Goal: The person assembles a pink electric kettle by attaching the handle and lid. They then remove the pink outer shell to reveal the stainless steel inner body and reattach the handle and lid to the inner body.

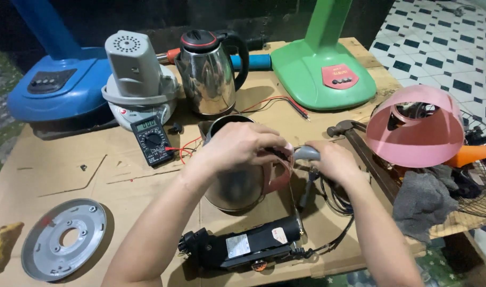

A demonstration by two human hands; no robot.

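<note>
So, left hand (243,144) is gripping the lidless steel kettle (233,183) by its pink handle (277,170) | right hand (330,161) is holding a grey-handled tool (305,154) at the handle | probably best keeping the kettle pinned to the bench (147,180), tool going in slow.

kettle (235,183): steel body, pink handle, lidless, upright on cardboard | tool (306,153): grey grip, at handle

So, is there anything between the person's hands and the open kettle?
No. The left hand already rests on the open steel kettle at its pink handle. The right hand is beside that handle, holding a grey tool.
</note>
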